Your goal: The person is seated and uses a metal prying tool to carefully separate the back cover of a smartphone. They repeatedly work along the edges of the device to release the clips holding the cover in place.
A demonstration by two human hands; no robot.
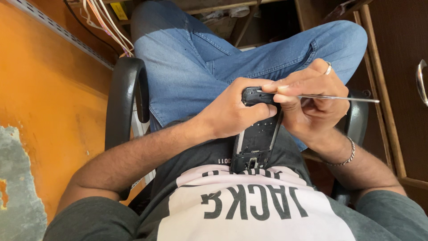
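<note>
While gripped over the lap like that, phone shell (257, 142) sitting upright-ish between both hands, stripped down to the bare black frame with the bottom end resting against the shirt (249, 209). Left hand (232, 111) closed around the upper end, fingers wrapped tight, thumb pressing near the top edge. Right hand (307, 105) curled shut too, pinching a thin metal tool (339, 98) between thumb and forefinger, tip poked in at the top corner of the frame, long shaft sticking out to the side. Probably best done with light pressure and the tip kept shallow, levering bit by bit instead of one big twist, since thin plastic like that looks easy to crack and a slip would send the point straight into the left thumb. Holding the frame closer to the work spot seems like the right call for steadiness. Ring and bracelet on the right side, nothing in the way. No bench under any of it, just blue jeans (214, 58) and a black office chair (125, 102). Orange wall or panel (49, 102) off to one side with loose wires (107, 27) hanging by it, dark wooden cabinet (392, 67) with a metal handle on the other.
</note>
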